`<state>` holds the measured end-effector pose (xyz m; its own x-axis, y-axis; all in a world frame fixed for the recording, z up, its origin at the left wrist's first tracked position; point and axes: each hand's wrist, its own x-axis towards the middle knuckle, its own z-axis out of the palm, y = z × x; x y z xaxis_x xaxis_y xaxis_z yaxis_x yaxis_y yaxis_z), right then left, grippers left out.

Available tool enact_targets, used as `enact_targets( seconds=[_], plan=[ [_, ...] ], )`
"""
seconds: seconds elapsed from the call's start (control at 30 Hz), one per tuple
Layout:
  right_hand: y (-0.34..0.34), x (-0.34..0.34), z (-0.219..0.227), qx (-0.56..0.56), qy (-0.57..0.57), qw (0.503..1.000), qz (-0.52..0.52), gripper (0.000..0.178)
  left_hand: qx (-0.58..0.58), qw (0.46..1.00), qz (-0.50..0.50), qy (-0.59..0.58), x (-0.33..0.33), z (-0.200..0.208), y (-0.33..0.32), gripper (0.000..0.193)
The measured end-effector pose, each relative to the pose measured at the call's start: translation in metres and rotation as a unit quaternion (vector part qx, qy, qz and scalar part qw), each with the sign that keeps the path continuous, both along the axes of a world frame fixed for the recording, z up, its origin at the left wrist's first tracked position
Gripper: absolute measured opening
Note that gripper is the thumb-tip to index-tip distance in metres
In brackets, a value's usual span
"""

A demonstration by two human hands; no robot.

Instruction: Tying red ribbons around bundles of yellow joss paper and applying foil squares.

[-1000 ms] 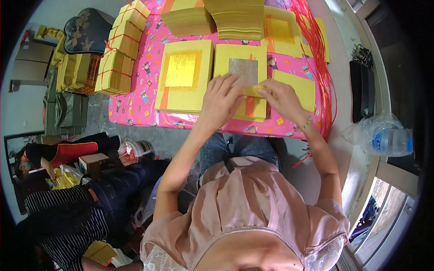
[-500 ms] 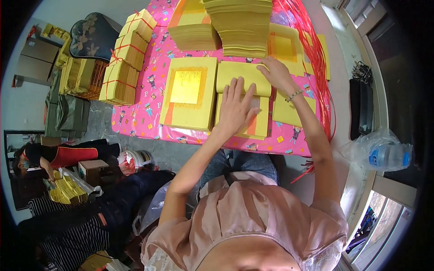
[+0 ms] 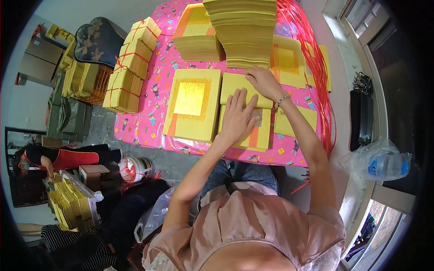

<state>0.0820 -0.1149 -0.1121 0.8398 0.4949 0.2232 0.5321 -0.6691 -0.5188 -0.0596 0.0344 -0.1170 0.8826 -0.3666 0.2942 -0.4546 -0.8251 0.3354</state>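
So your left hand [image 3: 238, 124] was lying flat across the near edge of the folded yellow sheet [image 3: 232, 83], fingers out straight and a bit spread, pressing down and not gripping. The sheet sat right under those fingertips, on top of the yellow paper stack [image 3: 254, 143] at the near side of the pink-covered table [image 3: 154, 106]. Your right hand [image 3: 263, 82] was at the sheet's far edge, fingers curled in; couldn't tell if they were pinching it. The gold-square stack [image 3: 189, 128] lay just left of all that, and the tall stack [image 3: 247, 43] stood just beyond your right hand.
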Motion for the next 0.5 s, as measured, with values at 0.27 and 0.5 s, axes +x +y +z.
enact_targets(
  seconds=[0.27,0.5],
  plan=[
    [0.000,0.001,-0.003,0.019,0.031,0.999,0.006,0.023,0.049,0.997,0.041,-0.038,-0.007,0.006,-0.002,0.063],
    [0.001,0.002,-0.006,0.014,0.041,0.999,0.004,0.024,0.023,0.999,0.039,-0.008,-0.010,0.007,0.002,0.064]
  ],
)
